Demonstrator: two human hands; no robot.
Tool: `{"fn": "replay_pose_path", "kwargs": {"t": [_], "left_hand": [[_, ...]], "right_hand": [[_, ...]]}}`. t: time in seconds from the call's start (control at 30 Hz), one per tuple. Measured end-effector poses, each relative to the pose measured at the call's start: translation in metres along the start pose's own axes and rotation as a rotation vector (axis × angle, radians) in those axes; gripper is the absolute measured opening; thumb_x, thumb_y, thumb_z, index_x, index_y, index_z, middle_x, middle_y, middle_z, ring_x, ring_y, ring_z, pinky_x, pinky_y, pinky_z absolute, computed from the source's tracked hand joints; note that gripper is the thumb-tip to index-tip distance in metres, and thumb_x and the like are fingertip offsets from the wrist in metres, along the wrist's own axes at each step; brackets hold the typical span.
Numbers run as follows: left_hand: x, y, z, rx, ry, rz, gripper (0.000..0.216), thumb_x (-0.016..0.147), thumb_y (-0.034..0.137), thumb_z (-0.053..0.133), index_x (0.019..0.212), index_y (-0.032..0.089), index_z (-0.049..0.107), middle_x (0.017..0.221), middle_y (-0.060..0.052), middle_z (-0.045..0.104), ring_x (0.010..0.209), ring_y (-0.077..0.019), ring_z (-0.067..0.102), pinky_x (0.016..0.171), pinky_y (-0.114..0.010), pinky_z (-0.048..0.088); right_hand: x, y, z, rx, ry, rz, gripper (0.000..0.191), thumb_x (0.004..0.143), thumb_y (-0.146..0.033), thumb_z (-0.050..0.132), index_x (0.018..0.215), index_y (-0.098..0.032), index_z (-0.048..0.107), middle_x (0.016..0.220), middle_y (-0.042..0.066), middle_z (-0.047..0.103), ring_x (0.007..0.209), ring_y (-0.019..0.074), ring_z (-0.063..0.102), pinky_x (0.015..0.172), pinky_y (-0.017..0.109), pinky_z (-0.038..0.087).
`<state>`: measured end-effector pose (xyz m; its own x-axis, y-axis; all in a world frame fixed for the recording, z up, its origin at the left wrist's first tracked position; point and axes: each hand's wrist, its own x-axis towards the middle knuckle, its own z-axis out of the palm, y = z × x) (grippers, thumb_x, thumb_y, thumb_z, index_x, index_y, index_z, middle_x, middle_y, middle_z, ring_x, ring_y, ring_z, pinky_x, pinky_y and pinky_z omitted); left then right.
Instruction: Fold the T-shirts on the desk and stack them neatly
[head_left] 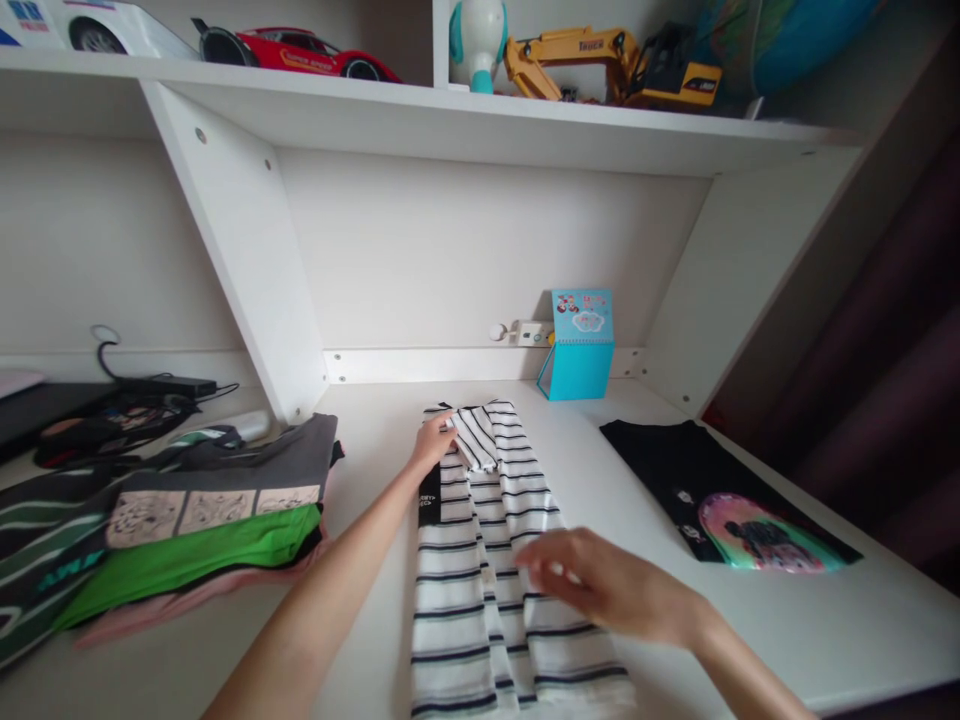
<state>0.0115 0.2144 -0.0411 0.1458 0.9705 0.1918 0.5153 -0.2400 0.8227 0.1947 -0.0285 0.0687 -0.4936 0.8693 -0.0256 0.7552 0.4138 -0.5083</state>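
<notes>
A white shirt with black stripes lies in a long folded strip on the white desk, its sides turned in toward the middle. A short striped sleeve lies folded over near its far end. My left hand is closed on the shirt's cloth at that far end, beside the sleeve. Just above the shirt's right side hovers my right hand, slightly blurred, its fingers loosely bent and apart with nothing in them. A black patch with white lettering shows along the shirt's left edge.
Folded clothes are piled at left, near cables. A folded black T-shirt lies at right. A blue desk calendar stands at the back by a power strip. Toys, including a red car, sit on the shelf above.
</notes>
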Motion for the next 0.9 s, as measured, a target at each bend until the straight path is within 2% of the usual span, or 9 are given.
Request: {"fn": "replay_pose_path", "kwargs": {"t": [0.07,0.13,0.23,0.33,0.43,0.53,0.6,0.73,0.9], "left_hand": [[0.001,-0.001,0.0,0.0,0.004,-0.001,0.043,0.078,0.012,0.051,0.121,0.018,0.051,0.105,-0.004,0.063,0.065,-0.0111,0.063,0.067,-0.023,0.051],[0.001,-0.001,0.001,0.015,0.031,0.003,0.043,0.078,0.011,0.051,0.12,0.017,0.051,0.108,-0.006,0.061,0.068,-0.0116,0.063,0.072,-0.026,0.05],[-0.002,0.001,0.004,0.133,0.136,0.084,0.041,0.076,0.008,0.052,0.116,0.016,0.054,0.116,-0.011,0.053,0.087,-0.0161,0.06,0.086,-0.031,0.045],[-0.009,0.007,0.007,0.33,0.207,0.266,0.039,0.079,0.013,0.049,0.118,0.015,0.052,0.129,-0.014,0.04,0.113,-0.0218,0.046,0.098,-0.036,0.035],[-0.017,0.013,0.011,0.499,0.028,0.377,0.043,0.086,0.032,0.042,0.127,0.02,0.043,0.139,-0.011,0.03,0.129,-0.0254,0.025,0.103,-0.044,0.024],[-0.021,0.017,0.013,0.627,-0.192,0.33,0.051,0.087,0.047,0.034,0.131,0.024,0.037,0.142,-0.009,0.026,0.132,-0.0292,0.015,0.102,-0.054,0.016],[-0.022,0.017,0.012,0.662,-0.248,0.293,0.054,0.086,0.052,0.03,0.132,0.026,0.035,0.144,-0.008,0.023,0.132,-0.0304,0.012,0.102,-0.055,0.012],[-0.021,0.016,0.007,0.669,-0.244,0.235,0.063,0.081,0.063,0.028,0.135,0.031,0.031,0.146,-0.005,0.017,0.132,-0.0354,0.007,0.101,-0.057,0.007],[-0.018,0.014,-0.001,0.688,-0.211,0.05,0.09,0.065,0.078,0.034,0.139,0.027,0.021,0.146,-0.012,0.011,0.13,-0.0432,-0.001,0.093,-0.067,0.004]], "right_hand": [[0.03,0.023,-0.001,-0.09,0.159,0.037,0.04,0.091,-0.034,0.027,0.122,-0.021,0.049,0.122,0.008,0.052,0.107,0.0186,0.052,0.087,0.03,0.042],[0.061,0.049,0.012,-0.243,0.247,0.106,0.048,0.091,-0.035,0.027,0.134,-0.015,0.035,0.139,0.011,0.032,0.125,0.0235,0.033,0.097,0.037,0.034],[0.09,0.079,0.039,-0.362,0.171,0.185,0.059,0.09,-0.044,0.024,0.14,-0.014,0.019,0.146,0.01,0.013,0.133,0.0236,0.012,0.103,0.042,0.024],[0.095,0.091,0.049,-0.347,0.08,0.217,0.063,0.089,-0.051,0.018,0.141,-0.015,0.014,0.146,0.007,0.014,0.133,0.0217,0.01,0.105,0.042,0.021],[0.101,0.096,0.038,-0.34,0.075,0.238,0.059,0.09,-0.049,0.017,0.138,-0.017,0.026,0.142,0.006,0.026,0.131,0.02,0.021,0.101,0.037,0.028],[0.126,0.104,0.024,-0.39,0.2,0.286,0.053,0.092,-0.037,0.016,0.137,-0.014,0.03,0.144,0.008,0.023,0.132,0.0188,0.018,0.101,0.035,0.027],[0.148,0.114,0.021,-0.4,0.237,0.303,0.052,0.092,-0.036,0.018,0.139,-0.013,0.024,0.146,0.006,0.013,0.134,0.0181,0.008,0.104,0.037,0.021],[0.182,0.137,0.023,-0.359,0.206,0.409,0.059,0.089,-0.048,0.02,0.14,-0.018,0.019,0.145,0.004,0.018,0.133,0.0197,0.013,0.103,0.045,0.019],[0.198,0.152,0.028,-0.331,0.233,0.612,0.067,0.087,-0.055,0.012,0.14,-0.014,0.016,0.145,0.009,0.015,0.132,0.026,0.014,0.099,0.058,0.013]]}}
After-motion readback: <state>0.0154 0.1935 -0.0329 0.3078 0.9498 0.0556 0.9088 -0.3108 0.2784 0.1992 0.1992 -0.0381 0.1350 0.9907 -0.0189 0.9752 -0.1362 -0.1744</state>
